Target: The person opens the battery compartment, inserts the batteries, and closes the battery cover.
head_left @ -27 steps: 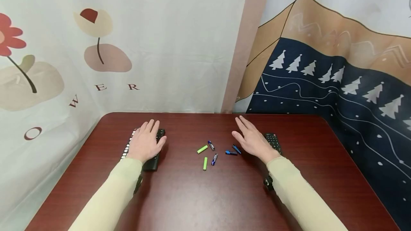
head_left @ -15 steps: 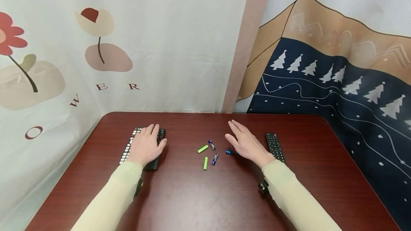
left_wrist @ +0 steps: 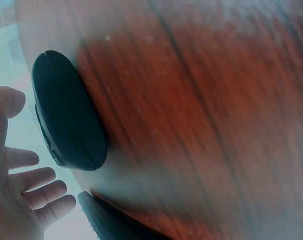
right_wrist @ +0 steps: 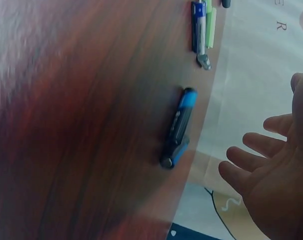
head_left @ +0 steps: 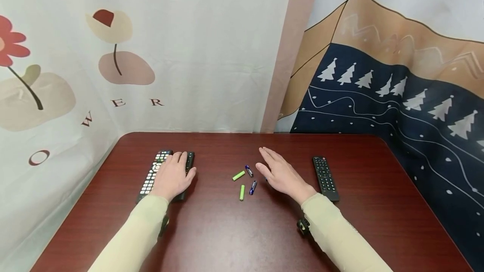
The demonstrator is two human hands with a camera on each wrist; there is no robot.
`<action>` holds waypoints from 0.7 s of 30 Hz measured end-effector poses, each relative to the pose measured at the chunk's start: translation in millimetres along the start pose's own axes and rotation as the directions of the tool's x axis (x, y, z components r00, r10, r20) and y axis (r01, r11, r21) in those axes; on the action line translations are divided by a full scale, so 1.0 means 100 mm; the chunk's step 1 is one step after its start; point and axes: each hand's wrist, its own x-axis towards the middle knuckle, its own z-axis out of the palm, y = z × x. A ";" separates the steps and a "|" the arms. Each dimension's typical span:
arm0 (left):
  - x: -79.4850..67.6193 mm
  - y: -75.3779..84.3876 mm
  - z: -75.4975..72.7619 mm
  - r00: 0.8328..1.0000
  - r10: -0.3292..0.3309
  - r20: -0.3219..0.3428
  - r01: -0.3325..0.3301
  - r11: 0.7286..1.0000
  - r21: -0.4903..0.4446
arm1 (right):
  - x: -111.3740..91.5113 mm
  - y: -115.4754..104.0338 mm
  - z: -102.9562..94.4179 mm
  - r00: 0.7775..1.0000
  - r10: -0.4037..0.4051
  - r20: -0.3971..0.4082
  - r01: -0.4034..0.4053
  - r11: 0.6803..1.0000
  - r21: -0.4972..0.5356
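My left hand (head_left: 173, 175) is held with straight fingers above two remote controls, gripping neither. The remote with white buttons (head_left: 151, 175) shows on its left, and a slimmer black remote (head_left: 190, 160) is partly hidden under it. In the left wrist view a gap separates the fingers from the black remote's end (left_wrist: 69, 112). My right hand (head_left: 283, 175), fingers extended, hovers over blue-and-black batteries (right_wrist: 179, 127), which it mostly hides in the head view. Just left of it lie two green batteries (head_left: 242, 192) and two blue-and-silver batteries (head_left: 253, 187).
A third black remote control (head_left: 325, 178) lies button side up, right of my right hand. Everything rests on a dark red-brown wooden table (head_left: 227, 234). Printed curtains (head_left: 211, 53) hang directly behind the table's far edge.
My right hand has moved left and slightly closer, exposing the right remote control and covering the blue-and-black batteries. The left hand has drawn back a little, showing more of the white-buttoned remote.
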 end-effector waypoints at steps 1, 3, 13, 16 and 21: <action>0.00 0.01 0.00 1.000 0.001 -0.003 -0.001 1.000 -0.001 | 0.00 -0.01 0.01 1.000 -0.001 0.003 0.001 1.000 0.004; -0.01 0.02 0.00 1.000 0.003 -0.005 -0.003 1.000 -0.003 | -0.01 -0.04 0.03 1.000 0.002 0.013 -0.002 1.000 0.005; -0.02 0.04 0.03 0.999 0.019 -0.038 -0.019 1.000 -0.005 | -0.03 -0.15 0.15 1.000 -0.011 0.015 0.010 0.999 0.038; -0.03 0.05 0.04 0.999 0.016 -0.038 -0.016 1.000 -0.008 | -0.04 -0.18 0.18 1.000 -0.022 0.010 0.021 0.999 0.047; -0.03 0.06 0.03 1.000 0.002 -0.020 -0.002 1.000 -0.009 | -0.05 -0.21 0.22 0.999 -0.046 0.005 0.046 0.997 0.068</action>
